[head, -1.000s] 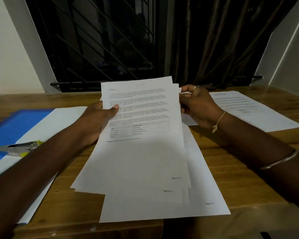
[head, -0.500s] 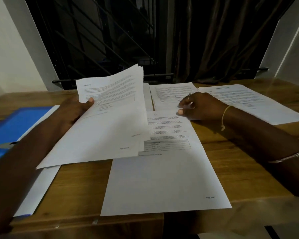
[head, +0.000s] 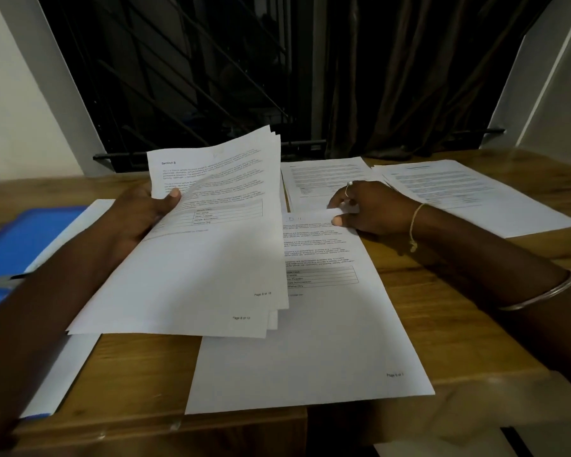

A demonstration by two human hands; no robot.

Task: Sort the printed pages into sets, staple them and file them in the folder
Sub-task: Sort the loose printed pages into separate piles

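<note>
Holding a fanned sheaf of pages [head: 211,258] above the desk [head: 442,291], the left grip [head: 145,216] is clamped on its left edge, thumb on top and fingers hidden beneath. The sheaf tilts up toward the far side. Its top page is white with small black print, headed "Section B", with a ruled table below the paragraphs and a page footer at the lower right. The lower corners of the pages beneath it show staggered.

The right grip [head: 366,209] pinches the far edge of a single page [head: 310,341] that lies flat on the desk near the front edge. That edge curls up slightly between thumb and fingers. This page also carries paragraphs, a table and a corner footer.

Two more printed piles lie flat at the back: one [head: 320,176] just behind the right grip, another [head: 475,199] further right.

At the left lies a blue folder [head: 23,239] with a white sheet [head: 63,367] over it, and the stapler [head: 0,282] shows partly behind the left forearm.
</note>
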